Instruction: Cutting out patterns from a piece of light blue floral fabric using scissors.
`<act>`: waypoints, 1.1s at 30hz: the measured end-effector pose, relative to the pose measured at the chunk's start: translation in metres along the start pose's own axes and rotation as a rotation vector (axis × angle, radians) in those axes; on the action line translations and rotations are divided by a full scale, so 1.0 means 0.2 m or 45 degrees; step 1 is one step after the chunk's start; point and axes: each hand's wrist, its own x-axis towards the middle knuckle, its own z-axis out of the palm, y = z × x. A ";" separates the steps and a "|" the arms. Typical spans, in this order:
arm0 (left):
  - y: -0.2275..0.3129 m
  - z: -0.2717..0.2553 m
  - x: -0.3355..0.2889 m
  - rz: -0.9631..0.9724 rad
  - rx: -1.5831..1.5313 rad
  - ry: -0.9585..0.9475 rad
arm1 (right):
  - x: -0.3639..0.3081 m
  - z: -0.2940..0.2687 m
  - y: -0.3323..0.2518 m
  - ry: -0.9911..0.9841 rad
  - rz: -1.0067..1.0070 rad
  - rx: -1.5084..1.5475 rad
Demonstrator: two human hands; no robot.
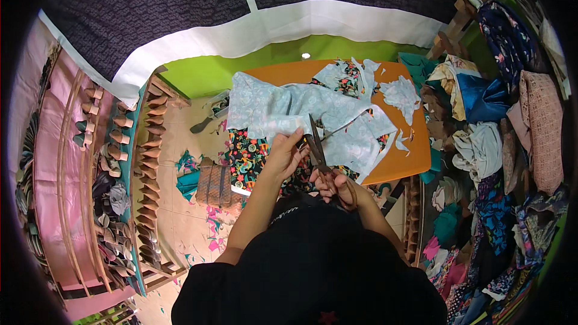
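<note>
In my right hand (333,188) is a pair of large dark scissors (317,151), its blades pointing away from me and parted. My left hand (287,153), just left of the blades, pinches a small whitish piece (283,124) that looks like cloth; its exact kind is hard to make out. Under both hands spreads a floral cloth (271,97), mostly with its pale blue-grey back upward. Its black side with colourful flowers (248,157) shows along the near left, hanging over the table edge.
The orange table (417,156) carries pale cloth scraps (401,97) at its far right. Shoe lasts (150,162) line racks on the left. Piled fabrics (481,150) crowd the right side. A woven brown box (215,185) stands on the scrap-strewn floor. A dark patterned curtain (168,18) hangs ahead.
</note>
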 end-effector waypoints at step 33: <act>0.06 -0.01 -0.04 -0.005 0.259 -0.085 | 0.00 0.00 -0.04 -0.125 0.003 0.200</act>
